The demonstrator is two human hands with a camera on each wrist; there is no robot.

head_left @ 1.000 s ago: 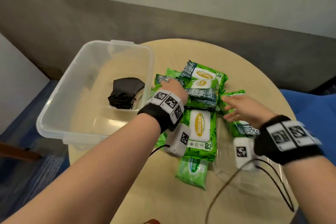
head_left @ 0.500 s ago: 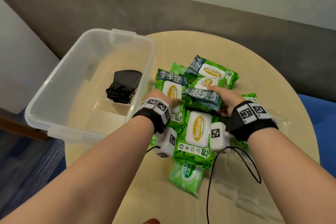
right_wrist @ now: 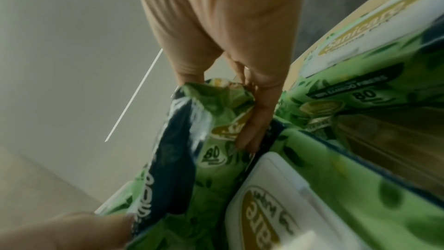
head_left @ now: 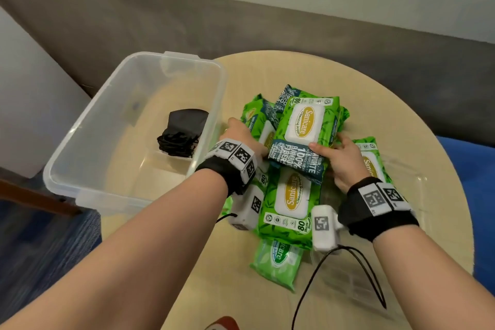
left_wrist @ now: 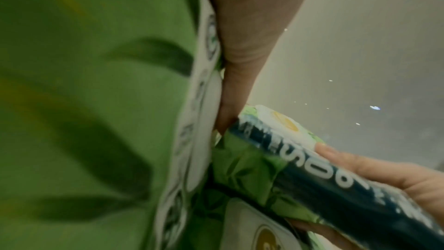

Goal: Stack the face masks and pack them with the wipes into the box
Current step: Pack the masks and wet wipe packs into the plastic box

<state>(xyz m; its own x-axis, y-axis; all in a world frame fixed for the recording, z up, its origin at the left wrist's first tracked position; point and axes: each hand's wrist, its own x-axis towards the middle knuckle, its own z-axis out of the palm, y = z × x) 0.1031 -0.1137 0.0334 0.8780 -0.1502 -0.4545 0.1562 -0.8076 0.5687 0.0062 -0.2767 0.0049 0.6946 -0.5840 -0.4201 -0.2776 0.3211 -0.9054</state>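
Observation:
A pile of green wipes packs [head_left: 292,195] lies on the round table [head_left: 375,94]. My right hand [head_left: 334,158] grips the top pack [head_left: 305,126] at its dark blue end, thumb on top and fingers under its side [right_wrist: 250,121]. That pack is tilted up off the pile. My left hand [head_left: 242,136] holds the left side of the pile, its fingers tucked under a pack and hidden. The left wrist view shows a finger [left_wrist: 225,113] touching the blue end [left_wrist: 312,174]. Black face masks [head_left: 184,128] lie stacked in the clear plastic box [head_left: 88,126] on the left.
One paler wipes pack [head_left: 278,260] lies alone near the table's front. A clear lid [head_left: 407,185] rests on the table at the right under the packs. A black cable [head_left: 308,289] loops from my right wrist. A blue seat [head_left: 479,195] stands beyond the right edge.
My right hand moved left from the table's right side onto the pile and took hold of the top pack, which now tilts up. My left hand stayed at the pile's left side.

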